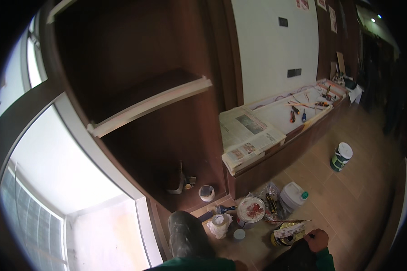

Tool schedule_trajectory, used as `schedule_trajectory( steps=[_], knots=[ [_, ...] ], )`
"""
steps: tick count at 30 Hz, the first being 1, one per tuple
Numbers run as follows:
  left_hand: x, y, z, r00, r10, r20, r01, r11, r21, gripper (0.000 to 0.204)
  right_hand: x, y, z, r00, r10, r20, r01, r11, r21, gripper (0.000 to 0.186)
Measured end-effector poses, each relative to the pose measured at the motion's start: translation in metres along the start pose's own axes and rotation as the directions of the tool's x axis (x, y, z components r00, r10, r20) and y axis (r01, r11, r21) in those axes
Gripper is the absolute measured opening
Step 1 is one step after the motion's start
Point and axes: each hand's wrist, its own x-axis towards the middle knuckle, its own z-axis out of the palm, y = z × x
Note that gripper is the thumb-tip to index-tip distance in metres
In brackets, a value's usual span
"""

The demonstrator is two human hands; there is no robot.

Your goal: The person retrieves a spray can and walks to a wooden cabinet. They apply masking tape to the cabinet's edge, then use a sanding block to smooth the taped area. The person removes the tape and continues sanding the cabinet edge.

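Note:
My right hand (pixel 317 240) is closed, resting by my dark-clothed right knee. Whether anything is inside its curled fingers is hidden. Beside it stands a yellow can (pixel 276 240), with a flat, white-smeared piece (pixel 290 230) lying across its top. Only a small part of my left hand (pixel 240 265) shows at the lower edge, its fingers out of sight. In front of me on the floor are a large round tin (pixel 251 211) with red smears on its lid, a cloth-wrapped white pot (pixel 219 225) and a small pale-lidded tub (pixel 239 234).
A white jug (pixel 293 197) with a green cap stands behind the tins. A brown cabinet (pixel 144 149) with a taped shelf edge rises ahead. Newspaper (pixel 248 131) covers part of a low bench holding screwdrivers (pixel 304 116). A green-and-white bucket (pixel 341 157) stands on the right.

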Motion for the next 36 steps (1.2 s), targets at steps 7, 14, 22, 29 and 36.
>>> schedule_trajectory(
  steps=[7,14,22,29,36],
  knots=[
    [-0.152,0.003,-0.216,0.521,0.050,-0.852,0.060,0.994,0.095,0.018,0.000,-0.022,-0.005,0.999,0.019,0.035,-0.018,1.000,-0.013,0.042],
    [-0.358,0.053,-0.365,-0.359,0.163,-0.919,0.448,0.894,-0.016,0.063,0.008,-0.038,-0.011,0.986,-0.166,0.023,0.159,0.971,0.176,0.039],
    [-0.389,0.032,-0.391,-0.353,-0.031,-0.935,0.669,0.690,-0.276,0.105,0.023,-0.090,-0.004,0.972,-0.231,0.034,0.212,0.935,0.284,0.035],
    [-0.359,0.051,-0.415,-0.192,-0.039,-0.981,0.729,0.664,-0.169,0.105,0.044,-0.136,0.025,0.901,-0.432,-0.031,0.419,0.851,0.317,0.031],
    [-0.404,0.061,-0.398,-0.340,-0.171,-0.925,0.749,0.545,-0.377,0.097,0.069,-0.175,0.056,0.863,-0.503,0.046,0.485,0.851,0.200,0.036]
  ],
)
